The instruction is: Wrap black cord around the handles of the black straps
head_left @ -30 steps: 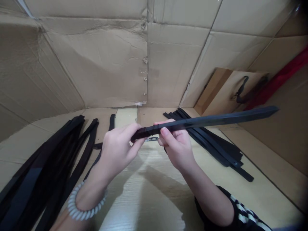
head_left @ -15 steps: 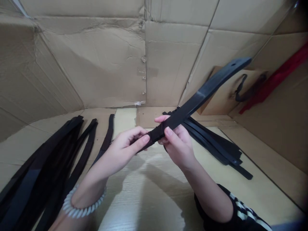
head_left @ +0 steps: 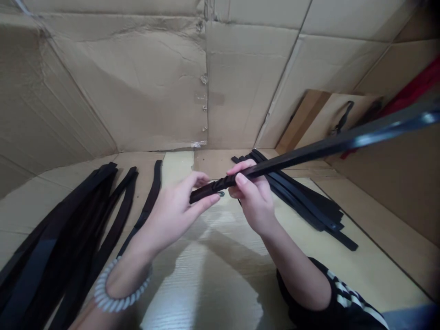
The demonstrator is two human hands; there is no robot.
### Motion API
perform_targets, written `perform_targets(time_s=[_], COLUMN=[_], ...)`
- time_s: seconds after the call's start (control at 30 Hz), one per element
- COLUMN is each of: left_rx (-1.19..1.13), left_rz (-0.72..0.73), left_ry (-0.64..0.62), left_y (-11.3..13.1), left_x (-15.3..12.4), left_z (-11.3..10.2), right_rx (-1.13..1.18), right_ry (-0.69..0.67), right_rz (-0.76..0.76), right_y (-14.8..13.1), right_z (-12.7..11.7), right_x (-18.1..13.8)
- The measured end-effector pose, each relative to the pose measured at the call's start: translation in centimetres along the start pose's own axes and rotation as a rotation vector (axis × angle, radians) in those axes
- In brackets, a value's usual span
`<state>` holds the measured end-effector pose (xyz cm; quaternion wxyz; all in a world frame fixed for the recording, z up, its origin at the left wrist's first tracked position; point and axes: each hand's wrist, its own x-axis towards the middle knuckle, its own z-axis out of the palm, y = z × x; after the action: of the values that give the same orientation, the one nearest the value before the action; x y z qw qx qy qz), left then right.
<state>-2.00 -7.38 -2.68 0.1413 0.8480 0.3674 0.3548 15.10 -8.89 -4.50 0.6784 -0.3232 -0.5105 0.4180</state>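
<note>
Around mid-frame, right hand [head_left: 254, 199] pinches a strap [head_left: 309, 152]; left hand [head_left: 177, 211] cups its end, can't tell if gripping. More straps [head_left: 65, 229] lower left.

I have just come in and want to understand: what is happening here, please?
A person's right grip holds a long black strip, beside its ridged section. The strip's near end lies between the thumb and fingers of the left grip; whether they press it is unclear. Its far end reaches the picture's right edge. More dark strips lie at the left, and another black bunch lies at the right.
</note>
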Motion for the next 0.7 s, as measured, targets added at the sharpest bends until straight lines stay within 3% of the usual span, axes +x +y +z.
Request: perform_targets(time_s=[0.07, 0.1, 0.13, 0.3, 0.37, 0.43, 0.5, 0.53, 0.63, 0.7], left_rx=[-0.251, -0.299, -0.282, 0.325, 0.505, 0.576, 0.539, 0.473, 0.073, -0.194], left_rz=[-0.076, -0.080, -0.066, 0.198, 0.302, 0.346, 0.299, 0.237, 0.004, -0.052], left_ry=[-0.209, -0.218, -0.154, 0.547, 0.677, 0.702, 0.611, 0.507, 0.018, -0.246], left_y=[0.0, 0.0, 0.0, -0.2, -0.4, -0.4, 0.0, 0.3, 1.1, 1.3], left_x=[0.0, 0.0, -0.1, -0.4, -0.4, -0.5, -0.7, -0.7, -0.7, -0.6], left_z=[0.0, 0.2, 0.5, 2.2, 2.4, 2.2, 1.8, 1.5, 0.0, -1.0], right_rx=[0.002, 0.002, 0.001, 0.015, 0.067, 0.129, 0.170, 0.178, 0.166, 0.145], right_ry=[-0.016, -0.014, 0.000, 0.046, -0.006, -0.022, -0.006, -0.007, -0.059, -0.113], right_rz=[-0.013, -0.020, -0.031, -0.018, 0.070, 0.142, 0.157, 0.147, 0.100, 0.077], right_y=[-0.2, -0.2, -0.3, -0.7, -0.9, -1.2, -1.4, -1.6, -1.6, -1.5], right_z=[-0.1, 0.0, 0.0, 0.3, 0.5, 0.7, 0.6, 0.5, 0.1, -0.1], right_x=[-0.1, -0.2, -0.2, -0.1, 0.0, 0.1, 0.1, 0.1, -0.1, -0.3])
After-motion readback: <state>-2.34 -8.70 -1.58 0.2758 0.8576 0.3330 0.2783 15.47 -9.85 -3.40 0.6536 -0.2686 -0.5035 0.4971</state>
